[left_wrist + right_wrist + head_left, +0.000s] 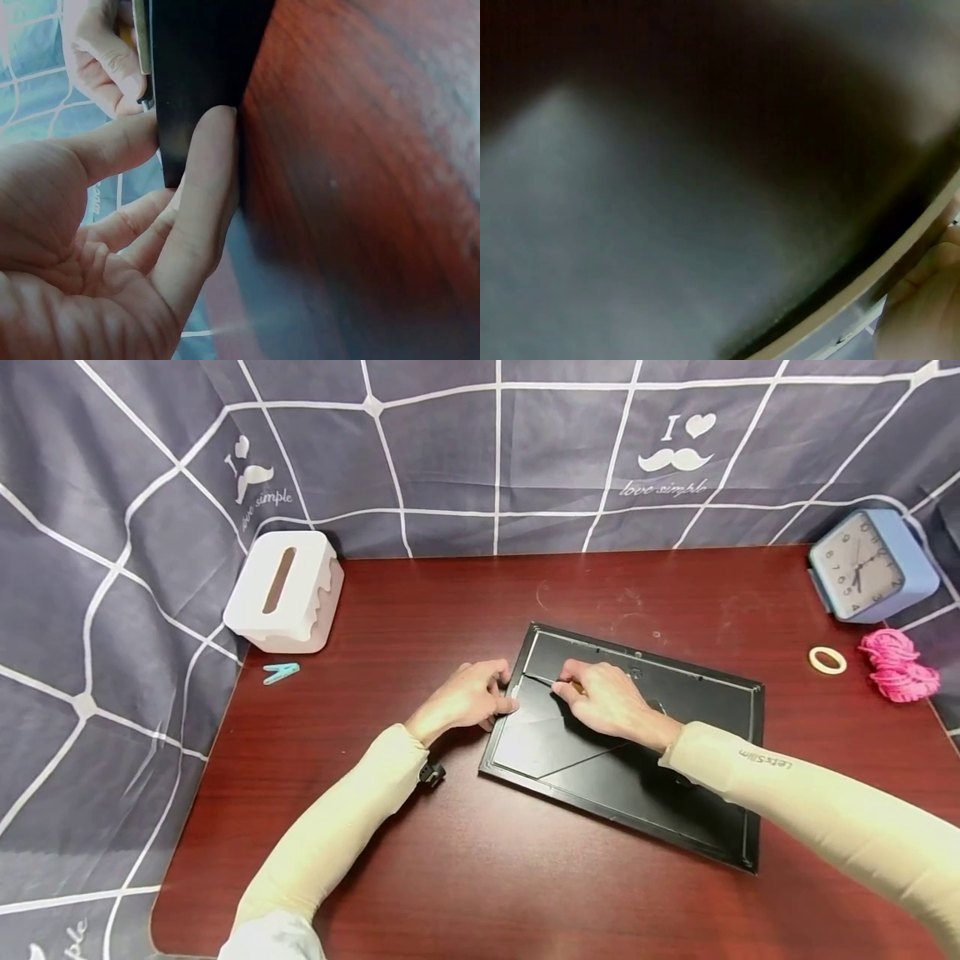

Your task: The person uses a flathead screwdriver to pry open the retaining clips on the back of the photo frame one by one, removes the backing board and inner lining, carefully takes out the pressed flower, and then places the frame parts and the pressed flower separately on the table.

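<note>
A black picture frame lies back side up on the table, turned at an angle. My left hand pinches its left edge, thumb on top of the rim and fingers along the side. The left wrist view shows the index finger pressed flat on the frame's black side wall. In my right hand is a thin screwdriver with a yellowish handle, gripped low over the backing. Its tip meets the inner groove near the left rim. The right wrist view is mostly dark, blurred backing.
On the reddish-brown table, a white tissue box and a blue clip sit at the left. To the right are a blue alarm clock, a cream ring and pink yarn. A grey checked curtain hangs behind.
</note>
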`<state>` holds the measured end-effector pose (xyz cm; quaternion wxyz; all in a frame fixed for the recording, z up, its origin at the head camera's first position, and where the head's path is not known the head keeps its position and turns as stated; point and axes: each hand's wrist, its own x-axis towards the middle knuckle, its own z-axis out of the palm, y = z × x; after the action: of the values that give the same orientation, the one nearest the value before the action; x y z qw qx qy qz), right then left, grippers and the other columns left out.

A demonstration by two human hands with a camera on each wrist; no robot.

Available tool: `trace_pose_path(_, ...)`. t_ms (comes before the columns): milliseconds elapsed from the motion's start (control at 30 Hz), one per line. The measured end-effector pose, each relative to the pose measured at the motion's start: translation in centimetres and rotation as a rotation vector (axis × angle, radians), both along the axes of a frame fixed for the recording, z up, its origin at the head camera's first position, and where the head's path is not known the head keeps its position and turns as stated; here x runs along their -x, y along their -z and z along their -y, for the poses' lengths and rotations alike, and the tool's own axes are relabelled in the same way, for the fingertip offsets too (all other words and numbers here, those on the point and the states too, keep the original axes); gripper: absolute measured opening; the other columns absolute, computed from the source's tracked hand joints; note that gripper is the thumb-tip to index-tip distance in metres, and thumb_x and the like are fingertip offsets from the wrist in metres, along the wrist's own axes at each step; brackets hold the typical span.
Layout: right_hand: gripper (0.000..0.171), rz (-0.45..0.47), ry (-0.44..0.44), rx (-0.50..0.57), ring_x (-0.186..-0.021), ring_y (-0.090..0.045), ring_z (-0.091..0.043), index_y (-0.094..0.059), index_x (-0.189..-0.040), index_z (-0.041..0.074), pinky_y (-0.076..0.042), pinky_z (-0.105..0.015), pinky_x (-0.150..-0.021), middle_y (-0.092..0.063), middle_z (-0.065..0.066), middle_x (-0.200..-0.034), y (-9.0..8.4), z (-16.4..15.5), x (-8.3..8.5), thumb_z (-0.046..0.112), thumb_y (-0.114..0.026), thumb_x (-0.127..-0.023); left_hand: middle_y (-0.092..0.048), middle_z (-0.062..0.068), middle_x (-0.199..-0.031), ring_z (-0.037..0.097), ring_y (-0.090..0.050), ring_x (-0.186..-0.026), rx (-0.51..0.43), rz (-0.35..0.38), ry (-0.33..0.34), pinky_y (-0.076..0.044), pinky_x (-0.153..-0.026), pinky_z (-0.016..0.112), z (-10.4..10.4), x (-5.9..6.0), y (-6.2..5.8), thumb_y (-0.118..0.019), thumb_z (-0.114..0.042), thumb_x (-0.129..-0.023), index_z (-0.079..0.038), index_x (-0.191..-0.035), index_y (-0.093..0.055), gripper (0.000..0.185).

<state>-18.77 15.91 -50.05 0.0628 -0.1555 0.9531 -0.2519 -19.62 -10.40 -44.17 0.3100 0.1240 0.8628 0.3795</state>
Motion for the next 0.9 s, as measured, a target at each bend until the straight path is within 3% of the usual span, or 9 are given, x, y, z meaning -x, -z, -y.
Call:
trace_pose_path(267,0.012,-0.017,-0.011,-0.002,-0.063,-0.058,-0.018,-0.066,-0.096,0.027,-0.042,-0.034,-0.054,-0.06,0.007,-0.069,-0.1,0.1,-0.1,0.036,-0.068,-0.105,-0.07,0.008,-0.089,0.018,-0.078,-0.063,-0.029,0.003,-0.013,-0.067,-0.063,0.033,0.1,0.0,0.1,-0.081,-0.018,-0.099,-0.01,-0.117,-0.058,0.029)
trace_pose_path(467,0.012,-0.038,-0.007,0.022,-0.062,-0.055,-0.015,-0.067,-0.095,0.026,-0.04,-0.031,-0.054,-0.058,0.008,-0.067,-0.1,0.3,-0.1,0.035,-0.069,-0.103,-0.067,0.006,-0.082,0.018,-0.075,-0.06,-0.092,0.065,-0.034,-0.068,-0.062,0.036,0.2,0.4,0.2,-0.082,-0.013,-0.098,-0.008,-0.114,-0.057,0.03)
trace_pose_path(700,0.02,-0.004,-0.095,0.108,-0.059,-0.048,-0.012,-0.069,-0.104,0.022,-0.036,-0.032,-0.051,-0.054,0.006,-0.068,-0.7,3.5,0.1,0.041,-0.062,-0.108,-0.069,0.006,-0.081,0.018,-0.074,-0.063,-0.109,0.079,-0.067,-0.068,-0.062,0.035,-0.1,0.1,0.2,-0.08,-0.012,-0.099,-0.007,-0.11,-0.062,0.021)
trace_pose_path(800,0.02,-0.001,-0.065,0.077,-0.062,-0.051,-0.011,-0.068,-0.101,0.024,-0.037,-0.033,-0.052,-0.054,0.007,-0.068,-1.3,3.5,-0.4,0.042,-0.063,-0.107,-0.071,0.008,-0.081,0.017,-0.076,-0.063,-0.095,0.078,-0.089,-0.068,-0.062,0.034,-0.3,-0.2,0.2,-0.08,-0.015,-0.099,-0.005,-0.116,-0.065,0.025)
trace_pose_path(900,0.018,0.035,0.01,0.039,-0.068,-0.059,-0.019,-0.067,-0.097,0.02,-0.042,-0.038,-0.056,-0.059,0.002,-0.07,-3.6,2.8,-1.4,0.035,-0.064,-0.106,-0.072,0.008,-0.084,0.018,-0.077,-0.062,-0.086,0.082,-0.107,-0.068,-0.061,0.034,-0.3,-0.4,0.3,-0.081,-0.016,-0.099,-0.003,-0.125,-0.065,0.033)
